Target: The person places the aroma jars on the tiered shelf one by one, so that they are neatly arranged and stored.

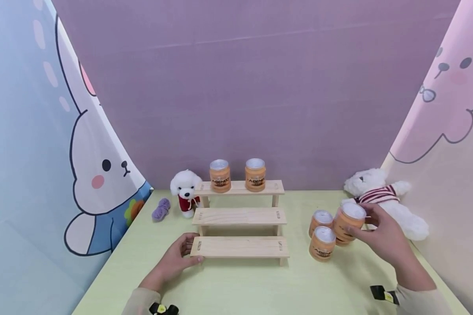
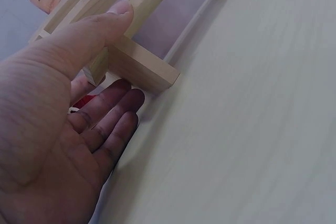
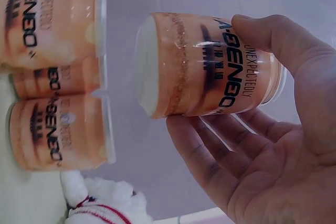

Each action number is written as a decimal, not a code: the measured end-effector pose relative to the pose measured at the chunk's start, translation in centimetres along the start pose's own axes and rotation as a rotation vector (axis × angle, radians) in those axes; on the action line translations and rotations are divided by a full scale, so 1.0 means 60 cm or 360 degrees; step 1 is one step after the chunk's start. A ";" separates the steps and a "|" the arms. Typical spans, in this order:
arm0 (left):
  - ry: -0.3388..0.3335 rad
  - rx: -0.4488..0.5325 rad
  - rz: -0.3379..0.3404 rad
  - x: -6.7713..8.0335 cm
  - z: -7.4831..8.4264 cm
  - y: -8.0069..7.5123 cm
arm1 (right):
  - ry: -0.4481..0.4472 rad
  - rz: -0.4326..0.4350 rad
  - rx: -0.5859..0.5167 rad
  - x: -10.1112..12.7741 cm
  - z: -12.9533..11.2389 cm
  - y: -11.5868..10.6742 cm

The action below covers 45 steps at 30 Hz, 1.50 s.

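In the head view my right hand (image 1: 383, 232) grips an orange drink can (image 1: 344, 224) by its sides, thumb in front. The right wrist view shows this can (image 3: 197, 72) held between thumb and fingers, raised off the table. Close by stand more orange cans: one at the front (image 1: 322, 248), one behind it (image 1: 319, 222), and a third partly hidden behind the held can. At the left end of the three-step wooden stand (image 1: 240, 247), my left hand (image 1: 176, 258) holds the lowest board, thumb (image 2: 118, 17) on its front edge. Its other fingers lie beside the leg (image 2: 144, 66).
Two orange cans, a left one (image 1: 220, 180) and a right one (image 1: 255, 178), stand on the top step. A white toy dog (image 1: 186, 186) and purple yarn (image 1: 161, 210) are at the left. A white teddy bear (image 1: 397, 210) leans by the right wall.
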<state>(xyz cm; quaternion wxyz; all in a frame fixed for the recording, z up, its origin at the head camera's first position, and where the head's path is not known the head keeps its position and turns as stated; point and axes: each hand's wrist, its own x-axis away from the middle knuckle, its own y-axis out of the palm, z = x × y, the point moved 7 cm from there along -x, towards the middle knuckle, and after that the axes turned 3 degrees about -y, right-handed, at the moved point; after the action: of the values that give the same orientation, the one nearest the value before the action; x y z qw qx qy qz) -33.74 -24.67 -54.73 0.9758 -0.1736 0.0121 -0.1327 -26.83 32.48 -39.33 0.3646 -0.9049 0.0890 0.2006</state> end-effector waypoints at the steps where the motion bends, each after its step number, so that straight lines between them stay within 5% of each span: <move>1: 0.0002 -0.0003 0.0001 0.000 0.000 0.000 | -0.0001 -0.0005 0.0002 -0.002 -0.004 0.001; 23: -0.0012 -0.0016 0.0014 0.001 0.000 0.001 | -0.0129 -0.0063 -0.0128 -0.050 -0.080 0.072; 45: -0.0019 -0.0023 0.0023 0.001 0.005 0.001 | -0.0076 -0.0151 -0.0273 -0.080 -0.130 0.149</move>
<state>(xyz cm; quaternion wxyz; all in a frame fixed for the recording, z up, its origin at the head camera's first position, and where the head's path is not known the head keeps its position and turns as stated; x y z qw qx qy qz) -33.63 -24.55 -54.47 0.9755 -0.1812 0.0085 -0.1244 -31.59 20.71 -37.71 0.2970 -0.9310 0.0198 0.2114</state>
